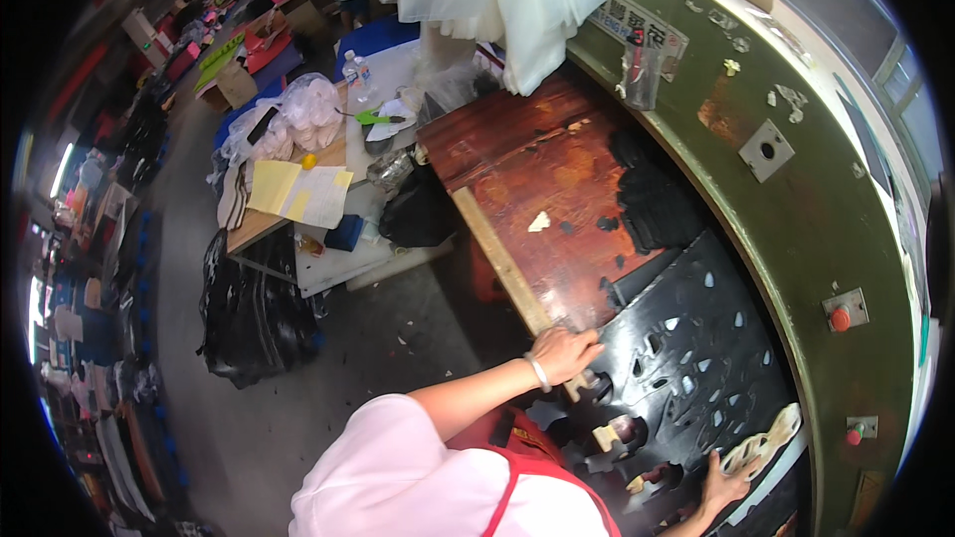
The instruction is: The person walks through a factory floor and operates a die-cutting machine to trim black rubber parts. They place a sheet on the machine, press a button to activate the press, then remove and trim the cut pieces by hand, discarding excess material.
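Grasping a pale slotted piece (764, 441) — right hand (727, 483); left hand (564, 354) curled by black sheet (678, 353), grip unclear.

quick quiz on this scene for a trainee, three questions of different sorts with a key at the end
1. Multiple choice: which hand touches the pale sole-shaped piece?
A) left
B) right
C) neither

2. True or false: the black sheet is whole, with no holes in it.

3. Count: how many red buttons show on the green frame?

Key:
1. B. The right hand has its fingers on it, near the frame.
2. False. Many openings are scattered across it.
3. Two, one above the other in the picture.
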The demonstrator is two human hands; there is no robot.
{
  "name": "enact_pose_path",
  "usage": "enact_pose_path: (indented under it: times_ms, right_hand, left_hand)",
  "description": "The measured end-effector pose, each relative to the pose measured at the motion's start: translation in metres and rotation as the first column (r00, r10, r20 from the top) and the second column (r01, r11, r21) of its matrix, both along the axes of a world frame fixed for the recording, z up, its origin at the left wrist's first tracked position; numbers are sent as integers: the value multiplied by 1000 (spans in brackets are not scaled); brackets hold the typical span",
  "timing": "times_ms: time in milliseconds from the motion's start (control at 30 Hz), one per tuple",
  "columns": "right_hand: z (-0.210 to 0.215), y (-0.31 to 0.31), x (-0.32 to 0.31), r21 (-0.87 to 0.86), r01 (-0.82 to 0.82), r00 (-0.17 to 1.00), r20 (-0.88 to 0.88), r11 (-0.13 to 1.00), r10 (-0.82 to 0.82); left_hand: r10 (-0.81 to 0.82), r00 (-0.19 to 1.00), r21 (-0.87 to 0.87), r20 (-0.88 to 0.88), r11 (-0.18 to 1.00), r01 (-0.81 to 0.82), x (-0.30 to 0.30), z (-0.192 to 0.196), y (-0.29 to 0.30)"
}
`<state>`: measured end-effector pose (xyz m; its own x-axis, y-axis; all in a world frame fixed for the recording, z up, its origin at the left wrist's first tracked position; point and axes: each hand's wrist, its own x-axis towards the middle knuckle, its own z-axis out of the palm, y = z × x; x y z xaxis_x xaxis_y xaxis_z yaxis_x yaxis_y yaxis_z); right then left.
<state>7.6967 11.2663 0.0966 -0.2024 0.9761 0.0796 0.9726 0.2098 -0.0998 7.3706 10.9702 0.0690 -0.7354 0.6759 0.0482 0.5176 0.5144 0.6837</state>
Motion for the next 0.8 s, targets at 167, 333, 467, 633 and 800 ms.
enact_pose_path:
  times_ms: [167,333,467,633,800]
  right_hand:
    - [-5,-55,15,198,-46,935,-336,979,112]
    - [27,-57,42,-227,-82,557,-818,970,-144]
    - [67,-21,75,-338,-393,-461,-732,855,-501]
    - [74,-9,115,-190,118,112,-973,975,-203]
    - [57,-26,176,-161,326,201,-951,932,-234]
  left_hand:
    - [72,955,59,288,994,-92,12,5,-47]
    - [265,949,257,169,918,-302,-6,37,-15]
    - [-89,988,355,129,934,38,13,70,75]
    - [-764,596,206,-246,560,803,103,92,181]
    - [-969,-29,-54,-246,-16,998,166,78,213]
